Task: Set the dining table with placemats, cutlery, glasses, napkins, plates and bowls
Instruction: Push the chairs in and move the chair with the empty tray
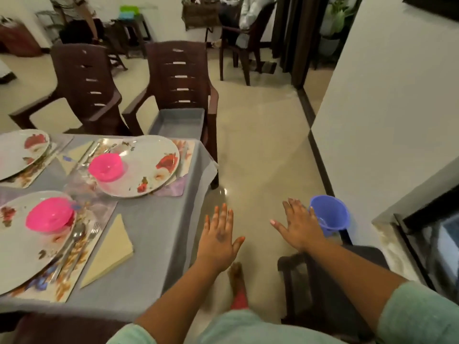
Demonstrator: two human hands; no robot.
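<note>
The dining table (pixel 154 219) with a grey cloth fills the left. Three flowered white plates lie on placemats: a near one (pixel 22 252), a far one (pixel 146 167), and one at the far left (pixel 19 152). A pink bowl (pixel 49 214) sits on the near plate and another pink bowl (pixel 106 167) on the far one. Cutlery (pixel 74 247) and a folded cream napkin (pixel 109 254) lie beside the near plate. My left hand (pixel 219 240) hovers flat past the table's right edge, fingers spread, holding nothing. My right hand (pixel 299 224) is spread too, beside a blue plastic jug (pixel 330 214).
Two dark brown chairs (pixel 181 78) stand at the table's far side, and a grey tray (pixel 177 121) lies on the right one's seat. The blue jug stands on a dark stool (pixel 330 281) at my right. A white wall (pixel 385 108) bounds the right; a person stands far left.
</note>
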